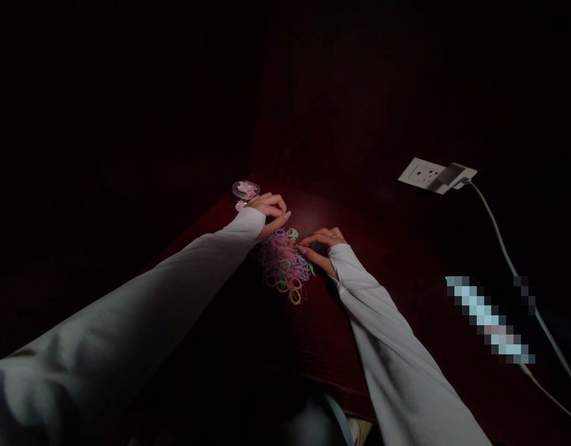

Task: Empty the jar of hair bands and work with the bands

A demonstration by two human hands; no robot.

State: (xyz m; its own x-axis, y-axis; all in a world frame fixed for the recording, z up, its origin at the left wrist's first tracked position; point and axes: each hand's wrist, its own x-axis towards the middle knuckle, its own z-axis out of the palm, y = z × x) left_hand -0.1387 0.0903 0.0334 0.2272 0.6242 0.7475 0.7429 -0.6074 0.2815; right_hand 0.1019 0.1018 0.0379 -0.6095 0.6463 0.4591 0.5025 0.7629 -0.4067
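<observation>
A pile of small colourful bands (287, 260), mostly pink and purple with a few yellow and green rings, lies on the dark red table (322, 341). Just above its upper left edge is my left hand (272, 210), fingers bent and the thumb tip apart from the fingertips, with nothing visible between them. At the pile's upper right side, my right hand (320, 244) pinches with thumb and forefinger together; what is between them is too small to make out. A round clear container (246, 189) with pinkish pieces stands behind my left hand.
A white wall socket (420, 174) with a plugged-in charger (455, 176) is at the right. Its white cable (494, 226) runs down to the lower right. A bright pixelated object (490, 322) with another cable lies right of my right sleeve. The surroundings are very dark.
</observation>
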